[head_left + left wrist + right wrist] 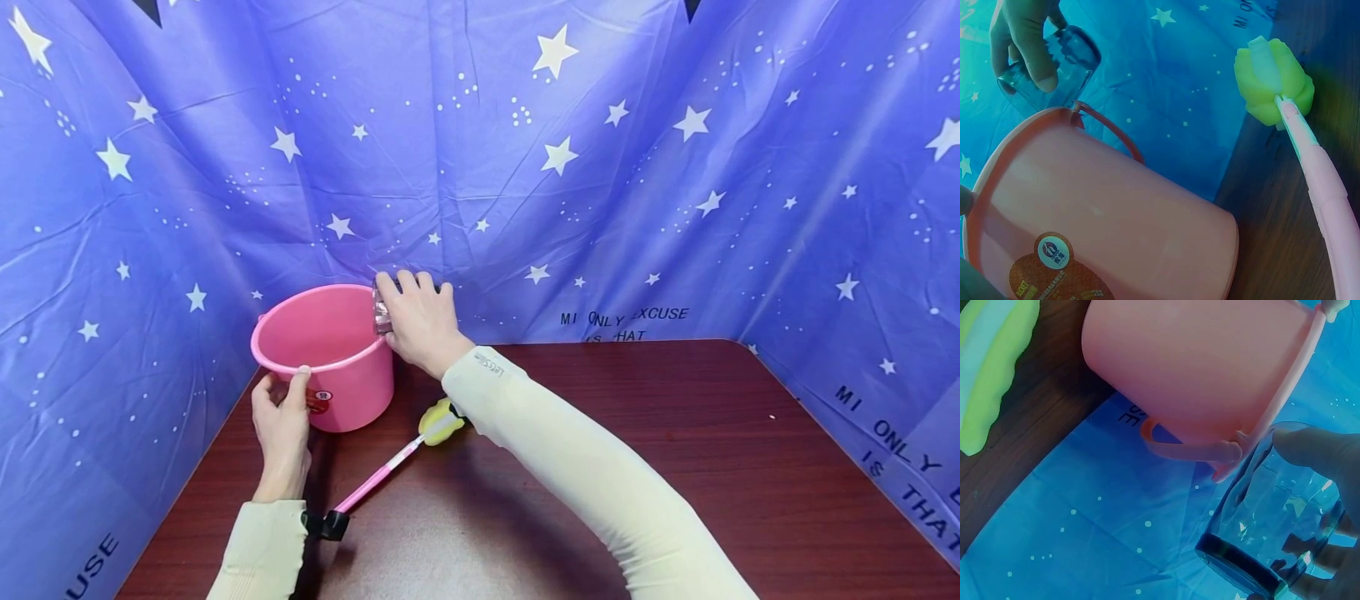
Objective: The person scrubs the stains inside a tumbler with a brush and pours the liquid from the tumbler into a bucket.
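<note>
A pink plastic bucket (352, 392) stands upright on the table, its label facing the front. My left hand (283, 429) holds it at the front left, thumb at the rim and fingers bent against the side. In my right hand (423, 325) is a clear drinking glass (1272, 506), gripped around its wall and tilted over the bucket's right rim. The left wrist view shows the glass (1060, 72) beside the bucket (1104, 206), its thick base pointing up and away. Whether anything is inside the glass cannot be made out.
A sponge bottle brush lies on the table in front of the bucket, with a yellow-green head (442, 422) and a pink handle (371, 487). The bucket's pink handle (1191, 452) hangs down its side. Blue star-patterned cloth (480, 167) surrounds the dark wooden table (675, 442).
</note>
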Demonstrator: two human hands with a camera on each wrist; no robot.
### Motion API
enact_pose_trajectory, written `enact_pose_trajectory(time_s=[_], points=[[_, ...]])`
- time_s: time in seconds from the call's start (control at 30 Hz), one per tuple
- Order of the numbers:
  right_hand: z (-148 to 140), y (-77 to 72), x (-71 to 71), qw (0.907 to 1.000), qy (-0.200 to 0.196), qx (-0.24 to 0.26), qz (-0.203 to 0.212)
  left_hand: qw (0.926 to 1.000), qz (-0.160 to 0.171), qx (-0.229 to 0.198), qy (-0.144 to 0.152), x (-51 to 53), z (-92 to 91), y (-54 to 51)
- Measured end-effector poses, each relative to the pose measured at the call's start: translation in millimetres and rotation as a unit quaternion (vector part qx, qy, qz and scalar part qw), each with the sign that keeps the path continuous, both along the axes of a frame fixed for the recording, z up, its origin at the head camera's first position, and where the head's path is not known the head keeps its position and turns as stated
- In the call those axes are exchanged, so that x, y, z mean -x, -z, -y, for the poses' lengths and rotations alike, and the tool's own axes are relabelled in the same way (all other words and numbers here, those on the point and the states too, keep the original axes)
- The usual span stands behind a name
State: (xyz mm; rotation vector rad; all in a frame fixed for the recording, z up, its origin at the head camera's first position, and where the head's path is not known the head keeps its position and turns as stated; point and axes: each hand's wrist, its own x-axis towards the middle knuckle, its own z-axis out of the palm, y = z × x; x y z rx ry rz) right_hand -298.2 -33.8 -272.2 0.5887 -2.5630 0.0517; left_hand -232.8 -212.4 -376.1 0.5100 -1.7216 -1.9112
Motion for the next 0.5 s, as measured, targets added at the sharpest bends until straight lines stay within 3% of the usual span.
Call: enact_pose_trajectory(time_s=[0.5], points=[[-6.5,3.8,2.6,0.9979,0.001,0.043,0.049,0.9999,0.007,0.009,0.002,-0.5,0.4,0.1]])
